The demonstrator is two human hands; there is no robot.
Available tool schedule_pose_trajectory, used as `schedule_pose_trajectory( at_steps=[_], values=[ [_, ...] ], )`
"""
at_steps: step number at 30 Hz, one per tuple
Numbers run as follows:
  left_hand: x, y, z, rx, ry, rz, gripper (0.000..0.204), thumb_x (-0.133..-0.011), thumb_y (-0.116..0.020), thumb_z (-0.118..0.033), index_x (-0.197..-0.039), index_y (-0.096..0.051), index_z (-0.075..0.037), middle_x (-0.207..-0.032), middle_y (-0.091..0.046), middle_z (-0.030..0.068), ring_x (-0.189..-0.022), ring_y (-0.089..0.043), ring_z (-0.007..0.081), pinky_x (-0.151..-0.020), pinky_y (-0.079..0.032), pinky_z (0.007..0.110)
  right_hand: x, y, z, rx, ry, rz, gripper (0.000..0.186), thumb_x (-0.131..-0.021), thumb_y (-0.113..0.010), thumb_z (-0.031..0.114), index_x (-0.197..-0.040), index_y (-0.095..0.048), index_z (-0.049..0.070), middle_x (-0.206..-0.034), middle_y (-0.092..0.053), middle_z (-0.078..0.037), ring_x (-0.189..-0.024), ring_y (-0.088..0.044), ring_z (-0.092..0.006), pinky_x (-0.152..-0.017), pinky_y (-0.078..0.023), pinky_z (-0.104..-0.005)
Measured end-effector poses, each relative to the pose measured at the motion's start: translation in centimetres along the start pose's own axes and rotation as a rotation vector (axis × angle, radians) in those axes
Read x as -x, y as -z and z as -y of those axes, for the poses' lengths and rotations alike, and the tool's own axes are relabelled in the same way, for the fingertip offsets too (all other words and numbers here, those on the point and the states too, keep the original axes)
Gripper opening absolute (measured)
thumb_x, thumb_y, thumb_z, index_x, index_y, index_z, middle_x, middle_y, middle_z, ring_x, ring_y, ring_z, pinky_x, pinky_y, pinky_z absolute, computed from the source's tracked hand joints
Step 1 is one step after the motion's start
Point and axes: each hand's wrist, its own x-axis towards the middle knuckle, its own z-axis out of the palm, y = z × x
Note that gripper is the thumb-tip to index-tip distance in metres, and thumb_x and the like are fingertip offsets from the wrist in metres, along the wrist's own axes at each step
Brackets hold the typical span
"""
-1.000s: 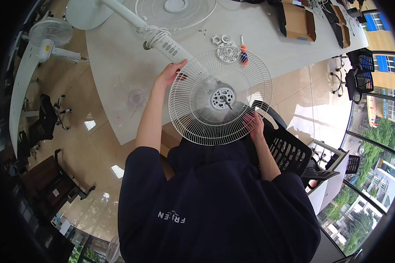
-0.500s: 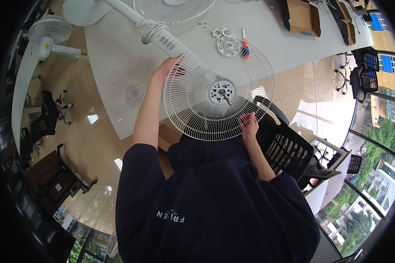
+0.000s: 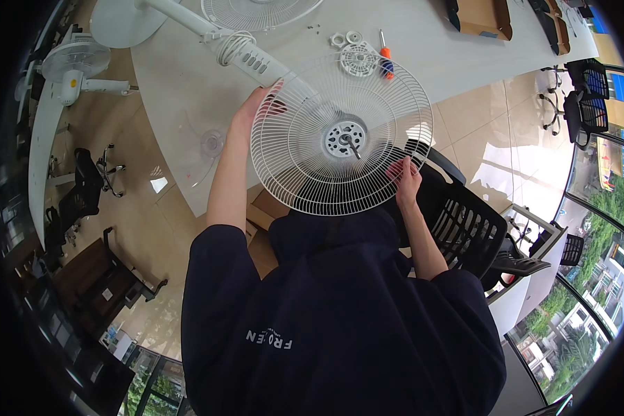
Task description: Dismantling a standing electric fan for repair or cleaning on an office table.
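Note:
A round white wire fan guard (image 3: 298,145) is held over the table edge, with a perforated round centre plate (image 3: 336,139) and a protruding shaft (image 3: 354,147). My left hand (image 3: 256,104) is closed on its upper-left rim; my right hand (image 3: 408,177) grips its lower-right rim with bent fingers. Behind it a white fan column (image 3: 255,61) with buttons and coiled cord (image 3: 232,45) lies on the table, partly hidden by the wires. Above the guard are a white slotted plastic disc (image 3: 357,59), two small rings (image 3: 338,40) and an orange-and-blue screwdriver (image 3: 387,61).
The white table (image 3: 173,104) also bears a transparent blade (image 3: 211,143), another guard (image 3: 256,10), a round base (image 3: 111,28) and open boxes (image 3: 478,21). A standing fan (image 3: 73,80) is at left. Black chairs (image 3: 464,236) are beside me and around; cardboard (image 3: 260,218) lies below.
The guard and both my hands have shifted slightly up and left overall; my right hand has since moved up and right along the rim.

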Motion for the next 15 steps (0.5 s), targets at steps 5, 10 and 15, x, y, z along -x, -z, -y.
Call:
schedule_pose_trajectory(
  at_steps=[5, 10, 15],
  values=[
    [1.5, -1.3, -0.8, 0.034, 0.006, 0.028, 0.052, -0.094, -0.057, -0.032, -0.127, -0.048, 0.007, -0.111, -0.060, 0.0150, -0.082, -0.062, 0.0183, -0.070, -0.055, 0.031, -0.2, -0.4, 0.8, 0.021, 0.028, 0.030, 0.031, -0.095, -0.056, 0.032, -0.093, -0.060, 0.002, -0.083, -0.065, -0.009, -0.075, -0.064, -0.0168, -0.069, -0.058, -0.0344],
    [1.4, -1.3, -0.8, 0.039, 0.023, -0.059, 0.037, -0.092, -0.059, -0.033, -0.107, -0.061, 0.000, -0.077, -0.063, 0.0048, -0.057, -0.058, 0.0111, -0.052, -0.051, 0.026, -0.1, -0.4, 0.4, -0.001, 0.008, 0.008, 0.032, -0.095, -0.057, 0.034, -0.093, -0.060, 0.002, -0.083, -0.065, -0.009, -0.075, -0.065, -0.0174, -0.070, -0.058, -0.0348],
    [1.2, -1.4, -0.7, 0.022, 0.005, -0.066, 0.035, -0.092, -0.059, -0.034, -0.102, -0.063, -0.002, -0.072, -0.062, 0.0038, -0.055, -0.058, 0.0107, -0.050, -0.050, 0.025, 0.4, -0.3, -0.8, -0.041, -0.015, -0.010, 0.032, -0.094, -0.057, 0.035, -0.093, -0.059, 0.003, -0.084, -0.065, -0.009, -0.075, -0.065, -0.0179, -0.070, -0.058, -0.0352]
  ],
)
